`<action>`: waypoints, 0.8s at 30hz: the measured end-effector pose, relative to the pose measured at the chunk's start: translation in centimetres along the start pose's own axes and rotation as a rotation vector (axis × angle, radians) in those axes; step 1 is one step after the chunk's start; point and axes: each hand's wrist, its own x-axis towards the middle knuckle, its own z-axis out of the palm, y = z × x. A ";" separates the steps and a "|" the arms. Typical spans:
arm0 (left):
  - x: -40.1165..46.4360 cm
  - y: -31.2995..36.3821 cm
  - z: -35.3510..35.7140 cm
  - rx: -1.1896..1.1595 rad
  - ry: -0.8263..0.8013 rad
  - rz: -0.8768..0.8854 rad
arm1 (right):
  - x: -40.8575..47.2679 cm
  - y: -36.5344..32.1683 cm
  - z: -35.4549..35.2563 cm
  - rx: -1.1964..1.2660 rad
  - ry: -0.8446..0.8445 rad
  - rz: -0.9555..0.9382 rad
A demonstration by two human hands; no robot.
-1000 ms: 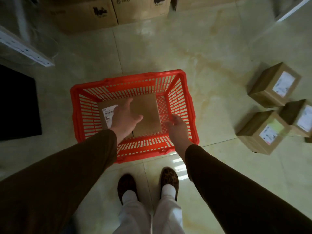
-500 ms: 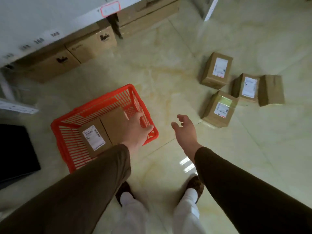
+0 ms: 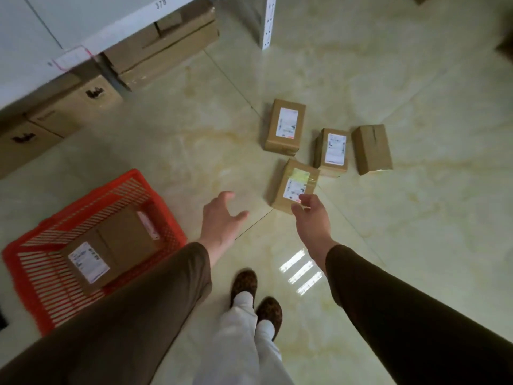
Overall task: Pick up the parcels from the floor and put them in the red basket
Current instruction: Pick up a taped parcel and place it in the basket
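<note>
Red basket point(image 3: 166, 209), lower left, holds two parcels; your left hand point(image 3: 222, 222) and right hand point(image 3: 312, 218) reach, fingers spread, toward the nearest floor parcel point(image 3: 291, 184).

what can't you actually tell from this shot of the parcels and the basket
- Head view: print on the parcel labels, e.g. the nearest floor parcel, is too small and soft to read.
- The red basket is motion-blurred and partly covered by the left sleeve, so how many parcels are in it is unclear.
- Whether the right hand touches that nearest parcel or hovers above it cannot be told.
- The plain parcel shows no label; other faces are hidden.
</note>
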 end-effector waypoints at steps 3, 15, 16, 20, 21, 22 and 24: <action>1.8 2.7 1.9 -0.019 -0.033 0.018 | 2.1 -0.1 -1.7 0.009 -0.005 -0.009; 6.5 13.5 11.6 -0.004 -0.066 0.000 | 12.5 3.2 -11.3 0.011 -0.024 0.022; 6.8 14.7 12.6 -0.007 -0.065 -0.005 | 13.5 3.4 -12.7 0.006 -0.028 0.022; 8.1 18.4 17.6 -0.046 -0.087 -0.034 | 17.9 4.4 -18.4 -0.026 -0.006 0.003; 8.4 19.1 18.7 -0.058 -0.088 -0.034 | 19.0 4.7 -19.4 -0.033 -0.002 0.008; 8.6 20.0 19.7 -0.062 -0.095 -0.026 | 20.0 4.8 -20.3 -0.037 0.007 0.019; 9.2 21.3 21.4 -0.067 -0.119 -0.018 | 22.1 4.9 -21.5 -0.020 0.020 0.052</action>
